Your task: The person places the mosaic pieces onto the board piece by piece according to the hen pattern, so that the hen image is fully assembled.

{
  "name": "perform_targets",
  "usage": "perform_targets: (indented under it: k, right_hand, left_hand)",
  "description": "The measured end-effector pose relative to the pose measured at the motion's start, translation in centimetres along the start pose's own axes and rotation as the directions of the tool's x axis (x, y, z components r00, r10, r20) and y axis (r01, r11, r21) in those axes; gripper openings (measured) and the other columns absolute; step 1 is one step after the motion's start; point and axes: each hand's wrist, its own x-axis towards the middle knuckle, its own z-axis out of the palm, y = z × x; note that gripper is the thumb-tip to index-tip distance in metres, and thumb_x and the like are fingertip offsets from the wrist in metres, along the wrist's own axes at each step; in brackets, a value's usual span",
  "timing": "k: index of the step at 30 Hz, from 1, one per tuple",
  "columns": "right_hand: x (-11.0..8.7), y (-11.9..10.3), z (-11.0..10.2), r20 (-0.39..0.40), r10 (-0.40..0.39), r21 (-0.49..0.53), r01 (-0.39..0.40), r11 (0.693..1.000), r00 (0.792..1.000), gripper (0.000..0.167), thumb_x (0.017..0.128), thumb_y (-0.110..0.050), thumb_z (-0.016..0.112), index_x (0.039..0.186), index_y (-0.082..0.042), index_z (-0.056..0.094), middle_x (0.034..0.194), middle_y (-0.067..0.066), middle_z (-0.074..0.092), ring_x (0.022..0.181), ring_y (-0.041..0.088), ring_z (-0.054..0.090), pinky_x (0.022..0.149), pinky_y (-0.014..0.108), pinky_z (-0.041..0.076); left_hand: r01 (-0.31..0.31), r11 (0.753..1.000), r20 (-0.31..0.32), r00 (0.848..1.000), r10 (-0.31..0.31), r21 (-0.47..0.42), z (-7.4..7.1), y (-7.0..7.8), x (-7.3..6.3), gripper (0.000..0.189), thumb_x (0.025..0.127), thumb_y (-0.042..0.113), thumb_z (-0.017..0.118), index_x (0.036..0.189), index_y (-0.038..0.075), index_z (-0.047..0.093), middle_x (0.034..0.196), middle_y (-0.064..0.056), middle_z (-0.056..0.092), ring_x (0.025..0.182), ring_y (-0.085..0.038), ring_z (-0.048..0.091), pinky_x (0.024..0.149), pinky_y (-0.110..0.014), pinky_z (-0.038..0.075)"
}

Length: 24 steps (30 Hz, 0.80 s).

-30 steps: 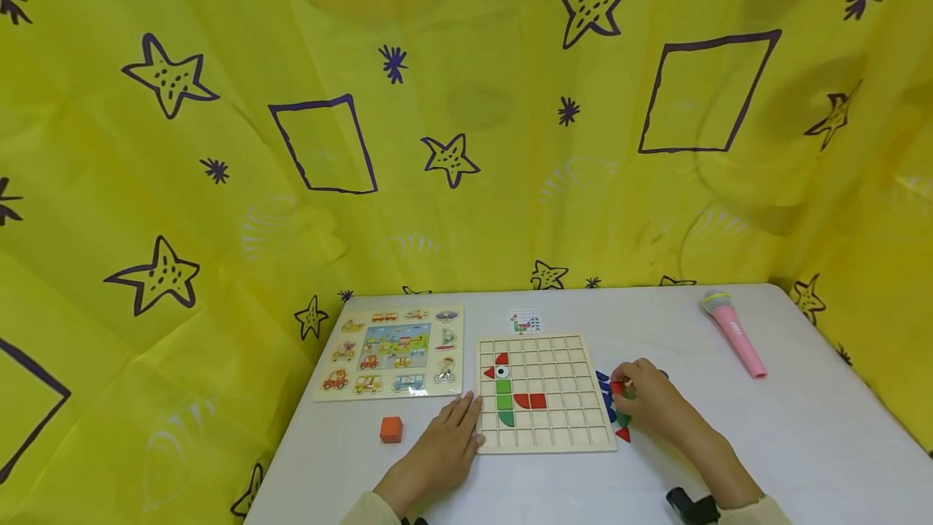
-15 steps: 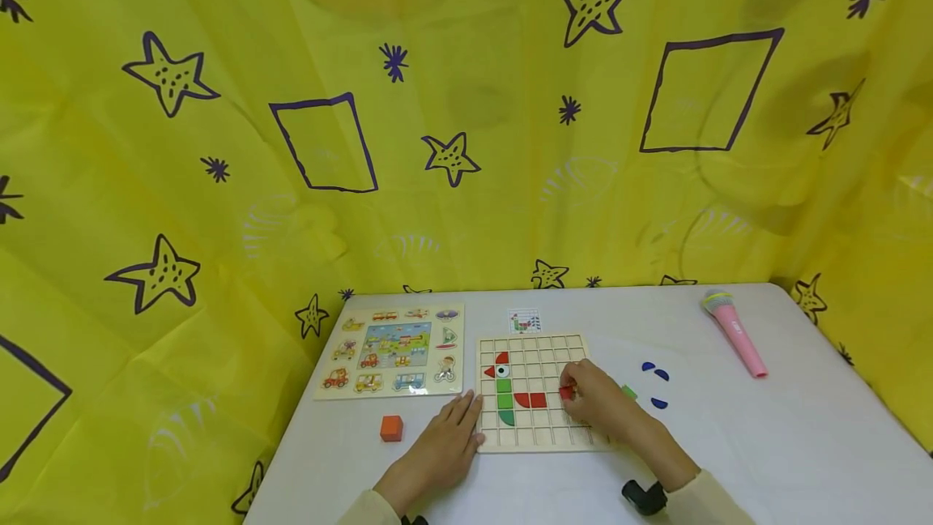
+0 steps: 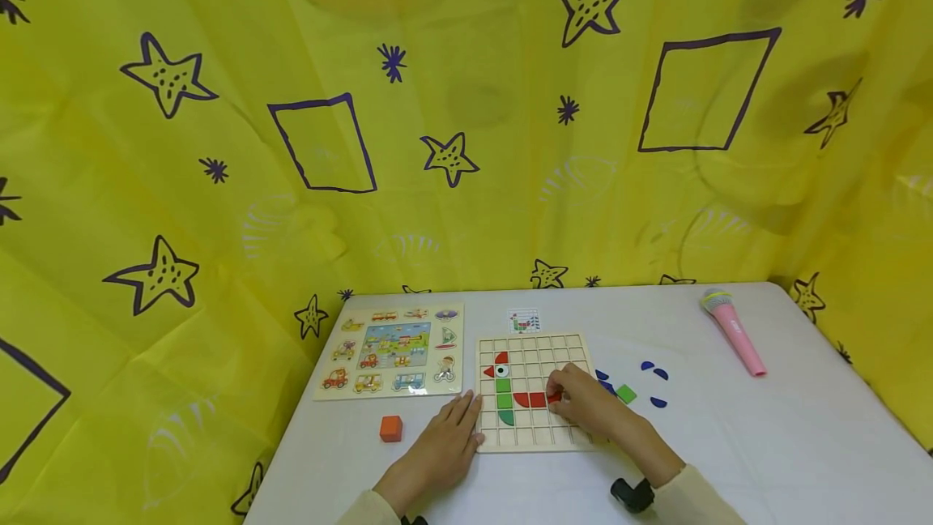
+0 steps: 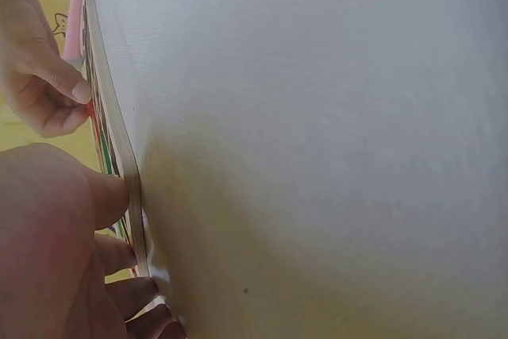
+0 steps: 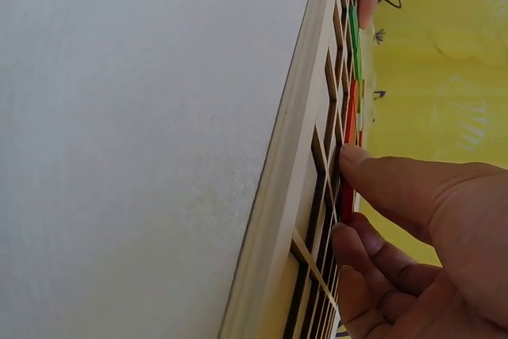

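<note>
A wooden grid board (image 3: 539, 436) lies on the white table. In its cells are a red quarter-round (image 3: 502, 358), a red triangle (image 3: 489, 372), an eye tile (image 3: 502, 371), green squares (image 3: 504, 401), a green quarter-round (image 3: 507, 418), another red quarter-round (image 3: 521, 399) and a red square (image 3: 537, 400). My right hand (image 3: 586, 403) pinches a red tile (image 5: 347, 200) at the cell right of that square; fingers partly hide its shape. My left hand (image 3: 448, 442) rests with extended fingers against the board's left edge, thumb touching the rim in the left wrist view.
Blue half-rounds (image 3: 660, 374) and a loose green square (image 3: 626, 394) lie right of the board. Behind it is a small pattern card (image 3: 525, 321). A picture puzzle (image 3: 437, 383) and an orange cube (image 3: 391, 428) sit left; a pink microphone (image 3: 738, 336) lies far right.
My right hand has brought a red tile left from the loose pieces onto the board, beside the red square. The left hand has stayed at the board's edge.
</note>
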Motion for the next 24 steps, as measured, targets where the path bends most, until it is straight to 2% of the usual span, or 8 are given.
perform_targets:
  k: [7, 17, 24]
  right_hand:
    - [-0.13, -0.17, -0.04, -0.002, 0.024, 0.0, -0.024, 1.0, 1.0, 0.016, 0.093, -0.011, 0.082, 0.093, -0.017, 0.067, 0.092, 0.001, 0.054, 0.084, 0.016, 0.05, 0.072, 0.028, 0.045]
    - [-0.13, -0.04, -0.14, -0.003, -0.055, -0.025, 0.055, 0.998, 0.998, 0.013, 0.094, -0.005, 0.078, 0.093, -0.013, 0.068, 0.092, 0.002, 0.053, 0.082, 0.016, 0.049, 0.071, 0.027, 0.045]
    - [-0.14, -0.09, -0.26, 0.006, -0.037, -0.024, 0.038, 0.999, 0.999, 0.018, 0.095, 0.003, 0.072, 0.089, -0.014, 0.068, 0.092, 0.001, 0.053, 0.082, 0.016, 0.05, 0.072, 0.027, 0.046]
  left_hand:
    - [-0.018, 1.0, -0.011, 1.0, 0.018, 0.001, -0.08, 0.02, -0.15, 0.064, 0.113, 0.042, 0.044, 0.167, 0.009, 0.03, 0.172, -0.011, 0.032, 0.157, -0.034, 0.034, 0.124, -0.051, 0.036]
    - [-0.002, 1.0, -0.003, 1.0, 0.002, 0.003, 0.06, -0.04, 0.04, 0.064, 0.113, 0.042, 0.045, 0.167, 0.011, 0.03, 0.173, -0.01, 0.031, 0.158, -0.033, 0.033, 0.124, -0.051, 0.037]
    - [-0.003, 1.0, -0.003, 1.0, 0.003, 0.011, 0.2, -0.11, 0.09, 0.063, 0.113, 0.041, 0.043, 0.167, 0.011, 0.03, 0.173, -0.011, 0.031, 0.157, -0.033, 0.033, 0.124, -0.051, 0.037]
